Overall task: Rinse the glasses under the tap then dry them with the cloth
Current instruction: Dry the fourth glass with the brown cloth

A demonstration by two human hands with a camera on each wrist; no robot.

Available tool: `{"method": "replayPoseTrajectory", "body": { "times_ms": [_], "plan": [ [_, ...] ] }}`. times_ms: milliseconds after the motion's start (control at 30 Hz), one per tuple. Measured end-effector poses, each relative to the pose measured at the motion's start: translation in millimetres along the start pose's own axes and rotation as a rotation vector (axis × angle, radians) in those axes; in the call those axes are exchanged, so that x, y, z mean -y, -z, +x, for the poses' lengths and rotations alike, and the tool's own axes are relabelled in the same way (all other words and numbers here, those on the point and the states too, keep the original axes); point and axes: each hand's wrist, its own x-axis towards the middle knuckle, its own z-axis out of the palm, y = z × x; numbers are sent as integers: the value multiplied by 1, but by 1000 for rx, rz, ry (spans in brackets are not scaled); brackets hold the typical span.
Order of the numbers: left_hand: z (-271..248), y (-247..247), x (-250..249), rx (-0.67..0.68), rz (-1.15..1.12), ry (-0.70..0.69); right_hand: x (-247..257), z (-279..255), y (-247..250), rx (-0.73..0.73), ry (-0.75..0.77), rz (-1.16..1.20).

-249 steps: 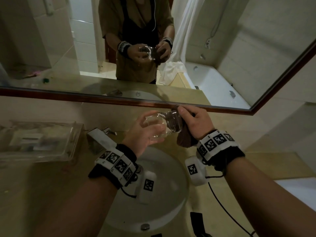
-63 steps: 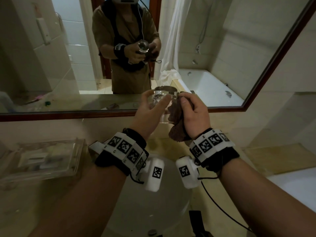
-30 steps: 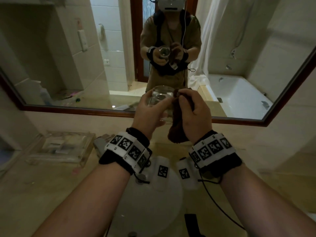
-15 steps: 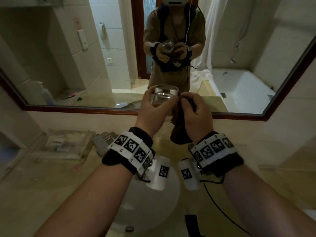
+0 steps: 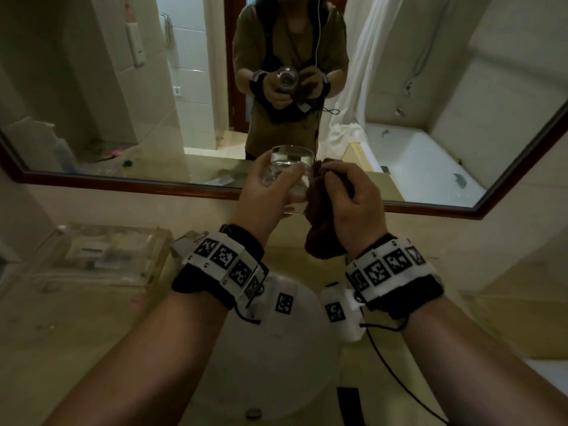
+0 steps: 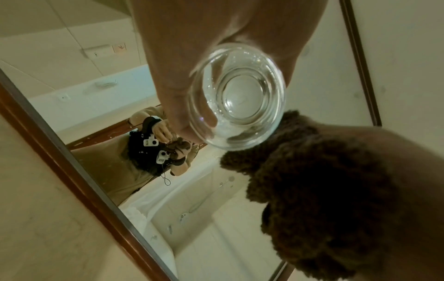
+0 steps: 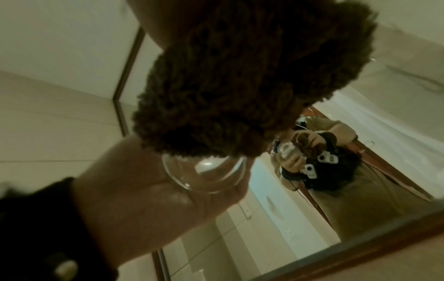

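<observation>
A bathroom is showing here. A white round basin [image 5: 267, 364] is sitting sunk in a beige stone tabletop [image 5: 76, 348] below a wide wood-framed mirror [image 5: 461, 133]. The mirror is reflecting a white bathtub [image 5: 424, 161], a pale shower curtain [image 5: 365, 66] hanging beside it, tiled walls and a doorway. A clear plastic tray [image 5: 101, 256] is lying left of the basin.

glass [image 5: 289, 176] now upright, cloth [image 5: 322, 229] outside it

Both forearms raised, left hand [image 5: 264, 195] fingers curled in a grip, right hand [image 5: 353, 207] pinching beside it
</observation>
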Motion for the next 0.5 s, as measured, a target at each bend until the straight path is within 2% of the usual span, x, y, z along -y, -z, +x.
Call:
{"method": "replayPoseTrajectory", "body": {
  "times_ms": [100,233,333,400,500],
  "plan": [
    [5,14,2,43,-55,47,10,-2,-14,-46,41,-7],
    [4,31,6,163,-146,127,2,1,-29,-30,-91,-22],
    [6,39,8,206,-75,101,0,1,-36,-61,-122,-64],
    [9,43,5,186,-56,105,1,0,-41,-92,-123,-87],
    [14,47,6,183,30,-1,4,-3,-47,-117,-108,-112]
  ]
}}
